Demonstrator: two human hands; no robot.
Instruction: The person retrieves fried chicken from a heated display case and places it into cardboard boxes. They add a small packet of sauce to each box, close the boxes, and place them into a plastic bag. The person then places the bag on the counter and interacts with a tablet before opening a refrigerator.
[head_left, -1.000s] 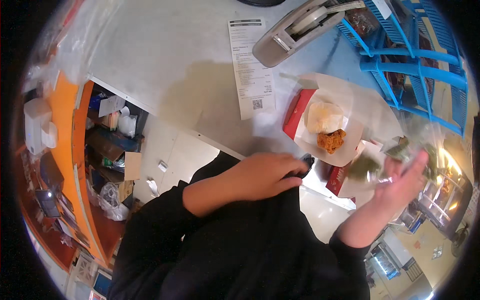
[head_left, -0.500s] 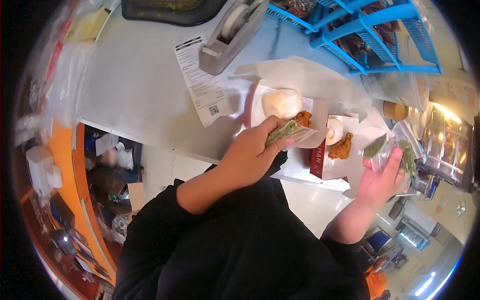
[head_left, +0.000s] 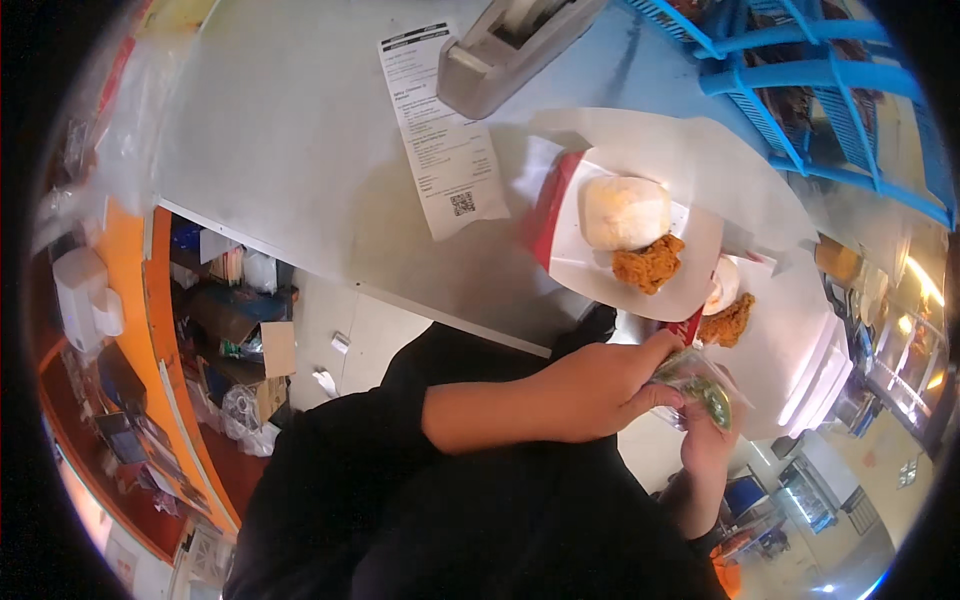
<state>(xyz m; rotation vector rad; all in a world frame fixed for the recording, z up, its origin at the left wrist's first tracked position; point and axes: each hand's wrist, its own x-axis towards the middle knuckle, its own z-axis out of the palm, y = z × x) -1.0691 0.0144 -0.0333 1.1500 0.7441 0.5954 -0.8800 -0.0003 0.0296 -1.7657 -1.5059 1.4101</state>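
Both hands meet at the near edge of the counter, right of my body. My left hand (head_left: 635,378) is closed on a small clear plastic bag of green food (head_left: 708,396). My right hand (head_left: 708,445) is closed on the bag from beyond, its fingers partly hidden. An open red and white paper box (head_left: 556,215) lies left of them, holding a white wrapped mound (head_left: 627,213) and a piece of fried chicken (head_left: 650,264). Beside it, a second open box (head_left: 775,375) holds another white mound (head_left: 722,286) and fried chicken (head_left: 728,320). I cannot tell whether several bags overlap in my hands.
A printed receipt (head_left: 440,130) lies on the grey counter (head_left: 290,150), next to a tape dispenser (head_left: 500,60). Blue plastic baskets (head_left: 830,75) with dark packets stand at the far right. Below the counter's left end is a cluttered shelf (head_left: 235,330).
My left hand has moved right, away from the nearer box, to meet my right hand. The bags, held apart before, are now brought together. The view has shifted, and the boxes appear lower and farther right.
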